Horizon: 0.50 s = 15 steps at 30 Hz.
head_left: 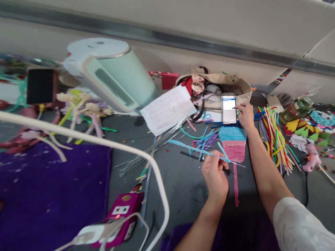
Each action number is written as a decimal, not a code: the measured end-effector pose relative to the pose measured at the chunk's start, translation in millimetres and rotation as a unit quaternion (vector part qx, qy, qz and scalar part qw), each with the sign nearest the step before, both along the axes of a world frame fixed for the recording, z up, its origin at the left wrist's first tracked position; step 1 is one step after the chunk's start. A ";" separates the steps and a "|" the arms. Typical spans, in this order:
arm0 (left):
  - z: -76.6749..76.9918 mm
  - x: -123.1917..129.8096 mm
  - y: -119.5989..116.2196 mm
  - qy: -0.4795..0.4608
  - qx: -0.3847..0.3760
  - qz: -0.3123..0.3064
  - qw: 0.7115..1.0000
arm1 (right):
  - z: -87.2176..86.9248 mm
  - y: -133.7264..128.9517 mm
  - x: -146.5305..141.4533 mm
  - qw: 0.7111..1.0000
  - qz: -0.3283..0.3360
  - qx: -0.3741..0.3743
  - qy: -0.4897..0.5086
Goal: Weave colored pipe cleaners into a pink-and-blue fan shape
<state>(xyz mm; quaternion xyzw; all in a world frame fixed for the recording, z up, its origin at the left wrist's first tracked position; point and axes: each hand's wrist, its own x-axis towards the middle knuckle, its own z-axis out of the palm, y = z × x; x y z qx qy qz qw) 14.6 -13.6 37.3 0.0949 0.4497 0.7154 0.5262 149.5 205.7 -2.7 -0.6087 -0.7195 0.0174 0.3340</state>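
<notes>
The left hand (216, 174) is pinching a blue fuzzy stem (192, 147) between thumb and fingers, its grip narrow, and the stem is slanting from far left to near right, with a thin bare wire (238, 164) sticking out beyond the fingers. The right hand (245, 113) is reaching to the lit phone (229, 116) at the far side, its fingers partly spread and 1 fingertip lying at the right edge of the screen; whether it is pressing, I cannot tell

Just nearer than the lit phone, a blue and pink fringed piece (233, 148) is lying flat, with 1 pink strip (236, 184) running towards the near side. To its left, purple and blue stems (209, 140) are lying in a loose pile, and a bundle of silvery wires (157, 144) is stretching farther left. A handwritten sheet (169, 111) is leaning by an open cloth bag (243, 85) at the far side. Right of the right arm, many coloured stems (280, 139) are fanning out near a glass jar (297, 108) and a pink glue gun (312, 158). On the left, a pale green jug (123, 76) is standing beyond a purple cloth (57, 188) and a magenta power strip (119, 218)
</notes>
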 end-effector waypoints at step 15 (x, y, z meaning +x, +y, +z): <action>-8.3 1.9 6.1 0.023 0.029 -0.021 0.999 | 44.6 -53.3 21.2 0.976 0.018 0.042 0.211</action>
